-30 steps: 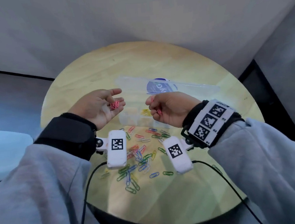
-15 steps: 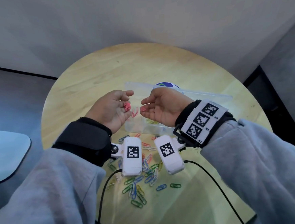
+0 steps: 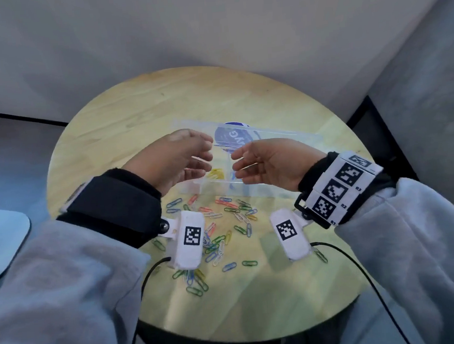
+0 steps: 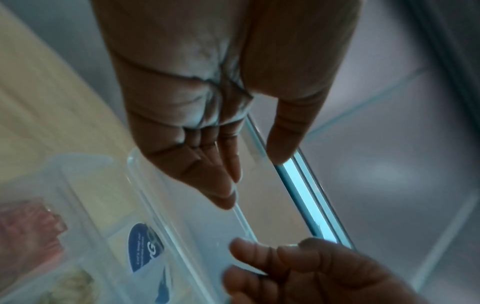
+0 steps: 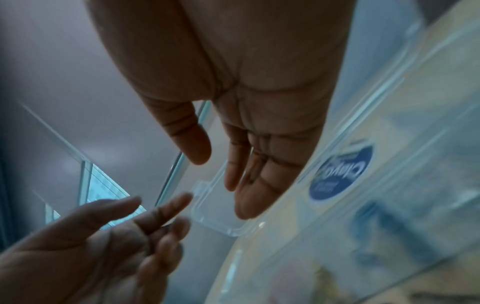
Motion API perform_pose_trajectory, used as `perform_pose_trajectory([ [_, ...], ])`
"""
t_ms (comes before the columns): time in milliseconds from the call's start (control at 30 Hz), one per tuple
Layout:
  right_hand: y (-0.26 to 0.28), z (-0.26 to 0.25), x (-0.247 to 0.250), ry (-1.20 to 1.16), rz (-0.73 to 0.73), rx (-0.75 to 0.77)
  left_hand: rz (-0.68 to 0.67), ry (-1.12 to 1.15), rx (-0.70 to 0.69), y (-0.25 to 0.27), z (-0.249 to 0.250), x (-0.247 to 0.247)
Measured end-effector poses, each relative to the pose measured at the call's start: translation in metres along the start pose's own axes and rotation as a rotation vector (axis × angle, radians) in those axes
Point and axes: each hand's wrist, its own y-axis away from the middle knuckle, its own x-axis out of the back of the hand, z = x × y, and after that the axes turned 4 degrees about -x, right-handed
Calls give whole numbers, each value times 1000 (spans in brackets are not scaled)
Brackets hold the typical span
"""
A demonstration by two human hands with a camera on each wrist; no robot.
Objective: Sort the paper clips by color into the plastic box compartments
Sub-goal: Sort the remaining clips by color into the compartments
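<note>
Loosely, multicoloured paper clips (image 3: pixel 219 226) sprawl beside clear plastic box (image 3: pixel 272 141).

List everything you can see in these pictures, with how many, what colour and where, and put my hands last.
Table: one, round, light wood.
Plastic box: one, clear, mid-table, lid open behind.
Sticker: one, blue, on lid.
Loose paper clips: many, mixed colours, on table before box.
Yellow clips: several, in a compartment.
Pink clips: a pile, in another compartment.
Left hand: open, above box.
Right hand: open, above box.

Grey sleeves (image 3: pixel 52 280), black cuffs (image 3: pixel 114 205), tagged white wrist cameras (image 3: pixel 189 240).
</note>
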Motion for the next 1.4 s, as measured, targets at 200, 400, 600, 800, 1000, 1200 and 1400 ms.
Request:
perform_pose_trajectory([
  [200,32,43,35,515,233,-71,-265,-877,-33,19,-26,-46],
  [400,55,76,55,1209,279,-252,-405,-1438,-88,42,-66,-97],
  [600,51,101,69,1299,277,-424,-470,-1530,-47,36,-79,-104],
  [800,37,112,68,1408,271,-545,-474,-1549,-11,32,-87,-107],
  [1000,33,113,63,1449,240,-535,-497,-1563,21,33,-87,-106],
  [1200,34,114,60,1304,258,-397,-476,-1428,27,32,-82,-96],
  [1400,35,105,76,133,301,-134,-343,-976,39,15,-48,-61],
])
